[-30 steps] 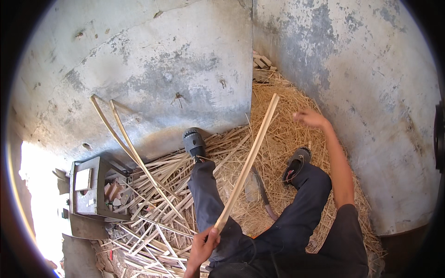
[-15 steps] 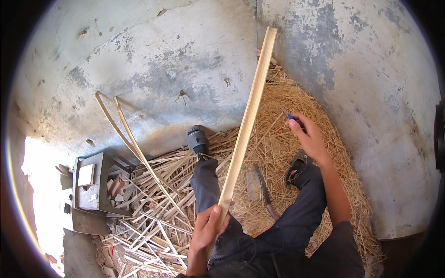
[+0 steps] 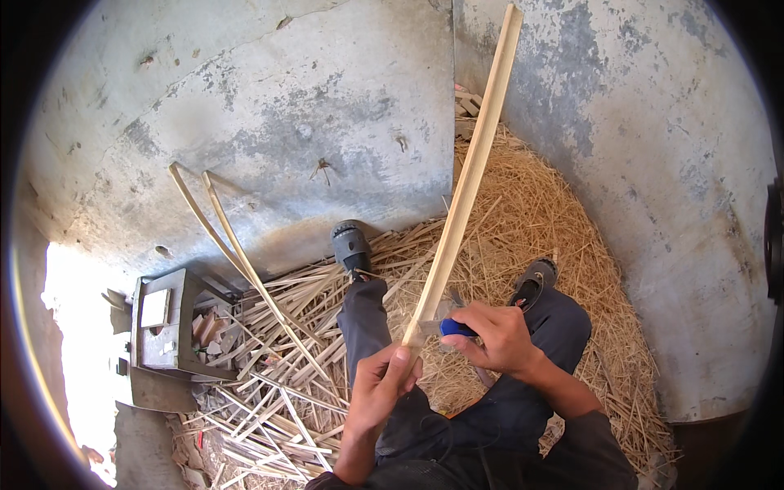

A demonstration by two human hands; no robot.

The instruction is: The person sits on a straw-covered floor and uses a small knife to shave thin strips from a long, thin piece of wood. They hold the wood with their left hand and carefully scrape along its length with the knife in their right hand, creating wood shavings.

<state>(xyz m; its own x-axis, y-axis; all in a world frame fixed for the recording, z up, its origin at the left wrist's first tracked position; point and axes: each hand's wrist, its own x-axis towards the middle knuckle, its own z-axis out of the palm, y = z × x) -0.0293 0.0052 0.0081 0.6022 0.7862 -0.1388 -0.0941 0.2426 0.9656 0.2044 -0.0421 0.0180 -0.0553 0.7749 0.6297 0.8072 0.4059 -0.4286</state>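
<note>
My left hand (image 3: 380,382) is closed around the lower end of a long, pale split bamboo strip (image 3: 464,200). The strip slants up and away to the right, its hollow inner face showing. In my right hand (image 3: 505,341) is a small knife (image 3: 458,327) with a blue handle. Its short blade points left and meets the strip just above my left fingers; whether it cuts in cannot be made out. Both hands are close together above my lap, between my spread legs.
Two long strips (image 3: 245,265) lean on the grey wall (image 3: 269,106) at left. Cut slats (image 3: 286,408) litter the floor beneath them, beside a wooden box-like stool (image 3: 155,335). Straw-like shavings (image 3: 588,245) are heaped at right. A curved tool's handle (image 3: 484,376) shows partly behind my right hand.
My right hand has come down and left, bringing the knife blade against the strip. The strip's far end has shifted up and right. My right knee has moved slightly right.
</note>
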